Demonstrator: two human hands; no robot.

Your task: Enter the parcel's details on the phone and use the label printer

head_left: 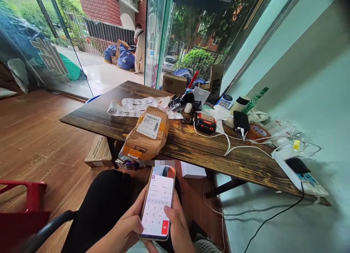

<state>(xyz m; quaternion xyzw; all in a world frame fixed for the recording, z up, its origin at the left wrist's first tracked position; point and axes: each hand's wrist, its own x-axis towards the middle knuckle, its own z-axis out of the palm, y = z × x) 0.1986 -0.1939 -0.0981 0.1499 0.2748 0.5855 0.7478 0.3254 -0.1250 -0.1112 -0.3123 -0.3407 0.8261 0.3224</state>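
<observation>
A smartphone (157, 213) with a number keypad and a red key on its screen is held upright above my lap. My left hand (131, 222) grips its left edge, thumb bent near the lower left corner. Around the right edge curls my right hand (177, 223), its thumb over the keypad near the "3". Just beyond the phone, a taped cardboard parcel (147, 134) with a white barcode label sits at the near edge of the dark wooden table (191, 147).
Label strips (131, 107), a black and red label printer (205, 123), a black power bank or phone (241, 121), brown tape (257, 131), a green bottle (255, 99) and white cables lie on the table. A red chair (32, 198) stands left. Outside stands a person (139, 50).
</observation>
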